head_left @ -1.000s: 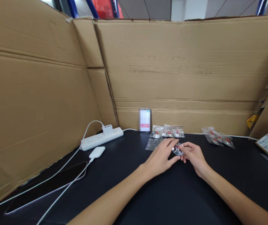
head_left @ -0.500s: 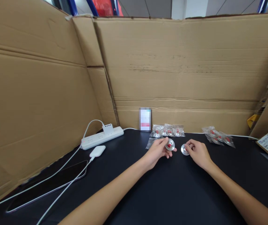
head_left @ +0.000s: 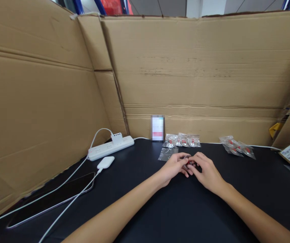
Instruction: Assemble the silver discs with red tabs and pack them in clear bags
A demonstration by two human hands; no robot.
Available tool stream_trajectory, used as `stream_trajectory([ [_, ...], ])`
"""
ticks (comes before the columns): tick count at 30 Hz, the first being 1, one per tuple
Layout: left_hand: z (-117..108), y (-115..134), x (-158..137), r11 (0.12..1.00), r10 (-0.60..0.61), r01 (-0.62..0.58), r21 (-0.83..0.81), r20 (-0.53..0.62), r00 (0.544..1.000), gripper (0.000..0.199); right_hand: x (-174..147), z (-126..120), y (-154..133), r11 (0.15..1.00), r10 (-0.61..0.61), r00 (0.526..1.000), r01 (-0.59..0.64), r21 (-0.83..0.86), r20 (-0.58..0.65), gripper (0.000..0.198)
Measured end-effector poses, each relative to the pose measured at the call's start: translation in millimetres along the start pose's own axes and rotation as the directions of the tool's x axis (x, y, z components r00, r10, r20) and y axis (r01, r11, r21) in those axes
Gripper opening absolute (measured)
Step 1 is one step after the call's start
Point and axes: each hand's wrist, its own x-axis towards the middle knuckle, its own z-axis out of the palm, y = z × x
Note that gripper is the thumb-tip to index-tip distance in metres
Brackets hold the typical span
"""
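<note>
Toward the left edge of the surface (head_left: 190, 212) lie a phone (head_left: 56, 197) and a power strip (head_left: 104, 148), away from my work. Right of them, near the far edge, a flat plastic bag (head_left: 165, 154) lies in front of the bagged discs (head_left: 181, 141). Just nearer, my left hand (head_left: 176, 165) grasps a metal disc (head_left: 184, 167) by its rim. Half a second ago each hand held its own disc, well apart; now they have met, so I judge I'm handling the pieces together. The disc is tilted, partly under my fingers; being round, it has no long axis, and I cannot tell which way its face points. A red piece (head_left: 188, 162) shows at its right. My right hand (head_left: 203, 170) bends its fingertips in there; whether it grips or only touches, and where the second disc is, I cannot tell. Further right lie more packets (head_left: 236, 147).
</note>
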Motion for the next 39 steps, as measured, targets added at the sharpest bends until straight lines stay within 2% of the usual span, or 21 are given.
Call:
stream_trajectory([
  [7,1.1,-4.6,1.1,0.968,0.076,-0.087,0.237,0.056,0.996,0.039,-3.0,1.7,2.1,0.996,0.072,0.997,-0.071,0.046,-0.016,0.01],
  [10,-2.0,-6.5,3.0,0.925,0.109,-0.116,0.361,0.039,0.993,0.037,-1.4,4.5,-0.6,0.968,0.177,0.984,-0.172,0.184,-0.011,0.007],
  [12,-4.8,-8.4,4.3,0.898,0.137,-0.134,0.418,0.023,0.99,0.033,0.9,6.9,0.2,0.882,0.304,0.953,-0.285,0.375,0.009,0.004],
  [14,-7.9,-9.9,5.3,0.875,0.164,-0.14,0.464,-0.012,0.986,0.028,3.9,6.9,3.4,0.736,0.435,0.9,-0.379,0.561,0.037,0.002],
  [16,-10.8,-10.6,5.7,0.846,0.196,-0.137,0.515,-0.063,0.979,0.023,7.2,2.5,8.3,0.615,0.527,0.849,-0.412,0.672,0.038,0.005],
  [18,-13.2,-10.8,5.6,0.816,0.222,-0.129,0.564,-0.1,0.97,0.02,9.5,-6.0,14.8,0.596,0.565,0.825,-0.396,0.699,-0.015,0.008],
  [20,-14.7,-11.2,5.3,0.773,0.239,-0.123,0.622,-0.107,0.965,0.02,10.1,-16.0,22.6,0.699,0.533,0.839,-0.364,0.615,-0.108,0.009],
  [22,-15.2,-12.3,4.8,0.709,0.264,-0.13,0.694,-0.089,0.96,0.022,8.8,-24.5,31.0,0.868,0.409,0.896,-0.323,0.376,-0.175,0.006],
  [24,-14.9,-14.1,4.2,0.622,0.308,-0.147,0.769,-0.068,0.949,0.023,6.1,-29.1,39.0,0.963,0.263,0.959,-0.253,0.096,-0.105,0.01],
  [27,-13.5,-15.9,2.2,0.474,0.376,-0.135,0.87,-0.062,0.924,0.025,2.0,-29.1,47.2,0.976,0.189,0.981,-0.183,-0.119,0.038,0.022],
  [30,-12.5,-15.2,-0.4,0.352,0.412,-0.113,0.929,-0.045,0.91,0.029,-0.3,-25.7,50.6,0.972,0.189,0.976,-0.17,-0.162,0.108,0.023],
  [34,-12.5,-12.0,-3.1,0.243,0.421,-0.158,0.957,0.043,0.906,0.031,-0.9,-21.8,53.6,0.969,0.203,0.968,-0.178,-0.17,0.146,0.021],
  [39,-9.8,-8.8,-7.5,0.154,0.386,-0.306,0.939,0.228,0.894,0.043,-1.2,-17.3,57.6,0.955,0.228,0.964,-0.194,-0.222,0.138,0.013],
])
